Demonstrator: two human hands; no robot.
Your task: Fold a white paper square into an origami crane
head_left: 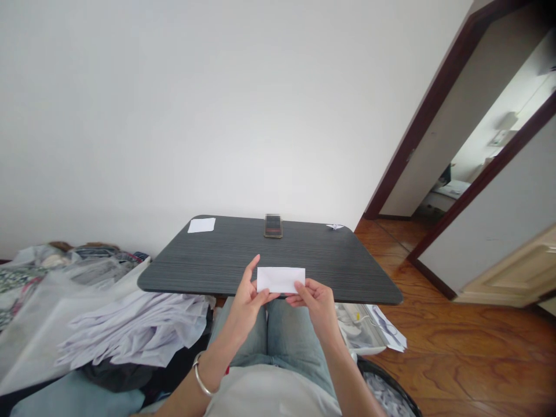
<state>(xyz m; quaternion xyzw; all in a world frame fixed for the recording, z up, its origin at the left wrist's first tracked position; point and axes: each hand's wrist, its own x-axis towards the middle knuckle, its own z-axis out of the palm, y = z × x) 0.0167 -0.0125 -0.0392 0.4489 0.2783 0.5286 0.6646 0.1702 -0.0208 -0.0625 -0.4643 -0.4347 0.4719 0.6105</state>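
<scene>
A small white rectangle of folded paper [281, 278] is held up near the front edge of the dark table [234, 249]. My left hand [248, 298] grips its lower left corner, thumb on the face and index finger pointing up beside the left edge. My right hand [315, 295] pinches the lower right corner between thumb and fingers. Whether the paper touches the table I cannot tell. Farther back lie a stack of white paper [201, 225] at the left corner and a small folded white paper piece [334, 226] at the right corner.
A phone-like dark object [273, 226] stands at the table's back edge by the white wall [243, 104]. Piled clothes [139, 330] lie on the left. To the right are an open box [362, 330], a black-rimmed bin of paper scraps [386, 394] and wooden floor [473, 347].
</scene>
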